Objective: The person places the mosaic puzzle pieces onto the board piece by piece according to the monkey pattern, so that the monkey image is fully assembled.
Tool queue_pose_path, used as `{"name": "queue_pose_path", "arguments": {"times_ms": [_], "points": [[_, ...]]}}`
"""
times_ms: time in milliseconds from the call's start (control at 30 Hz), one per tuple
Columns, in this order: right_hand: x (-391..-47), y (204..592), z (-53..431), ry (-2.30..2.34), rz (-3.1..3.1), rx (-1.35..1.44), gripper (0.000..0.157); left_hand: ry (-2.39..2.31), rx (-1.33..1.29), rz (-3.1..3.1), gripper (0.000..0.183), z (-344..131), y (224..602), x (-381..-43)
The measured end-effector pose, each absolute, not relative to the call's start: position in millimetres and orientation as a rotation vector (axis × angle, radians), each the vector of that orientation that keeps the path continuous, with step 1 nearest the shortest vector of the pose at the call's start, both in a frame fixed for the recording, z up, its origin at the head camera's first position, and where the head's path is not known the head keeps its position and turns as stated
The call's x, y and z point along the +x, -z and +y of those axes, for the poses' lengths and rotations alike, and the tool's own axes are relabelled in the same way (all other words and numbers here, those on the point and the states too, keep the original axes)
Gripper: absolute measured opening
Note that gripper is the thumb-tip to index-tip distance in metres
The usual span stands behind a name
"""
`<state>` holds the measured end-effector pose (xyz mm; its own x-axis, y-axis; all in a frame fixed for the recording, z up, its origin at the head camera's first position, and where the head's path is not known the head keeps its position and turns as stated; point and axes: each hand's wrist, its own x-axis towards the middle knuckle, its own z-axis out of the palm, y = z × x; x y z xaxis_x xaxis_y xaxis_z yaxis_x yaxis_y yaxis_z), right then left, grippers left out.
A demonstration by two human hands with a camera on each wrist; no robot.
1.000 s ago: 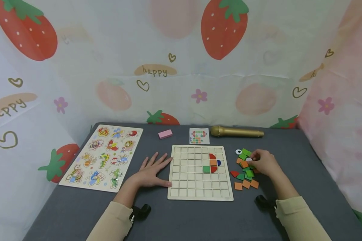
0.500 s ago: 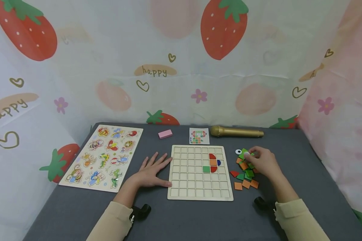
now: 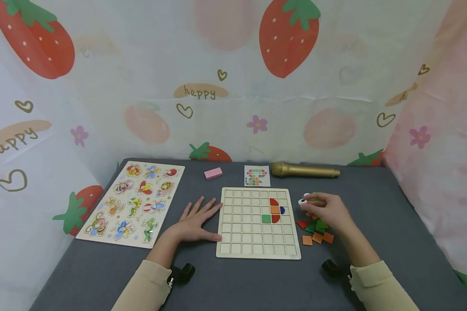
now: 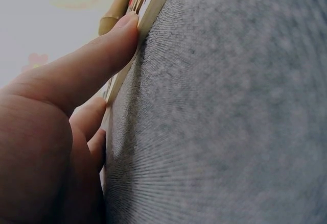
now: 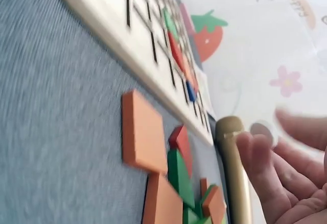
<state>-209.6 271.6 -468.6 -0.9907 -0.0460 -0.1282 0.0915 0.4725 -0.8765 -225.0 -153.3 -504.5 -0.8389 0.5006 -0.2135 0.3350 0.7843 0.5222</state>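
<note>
From my station I see the left hand [image 3: 196, 224] spread, touching the pale wooden grid board [image 3: 253, 237] on its right; the right hand [image 3: 331, 211] pinches a small round white piece [image 3: 302, 201] above loose flat coloured tiles [image 3: 317, 237].

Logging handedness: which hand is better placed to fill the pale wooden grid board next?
Probably the right hand: it pinches a small round white piece; the left hand touches the board.

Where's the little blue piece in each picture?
Head: right of centre, the blue piece sits on the grid board, just right of an orange square.
Left wrist: I can't see it.
Right wrist: just right of centre, on the board.
Shared landmark: the board; in the left wrist view, the left hand touches its pale edge.
</note>
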Motion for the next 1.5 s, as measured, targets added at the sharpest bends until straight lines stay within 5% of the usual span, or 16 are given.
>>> {"name": "queue_pose_path", "arguments": {"times_ms": [533, 1500], "points": [[-221, 470, 224, 1.626, 2.563, 0.02, 0.034, -0.657, 0.644, 2.64, 0.103, -153, 507, -227], [-240, 486, 173, 1.024, 2.918, -0.23, 0.009, -0.659, 0.638, 2.636, 0.104, -154, 507, -227]]}}
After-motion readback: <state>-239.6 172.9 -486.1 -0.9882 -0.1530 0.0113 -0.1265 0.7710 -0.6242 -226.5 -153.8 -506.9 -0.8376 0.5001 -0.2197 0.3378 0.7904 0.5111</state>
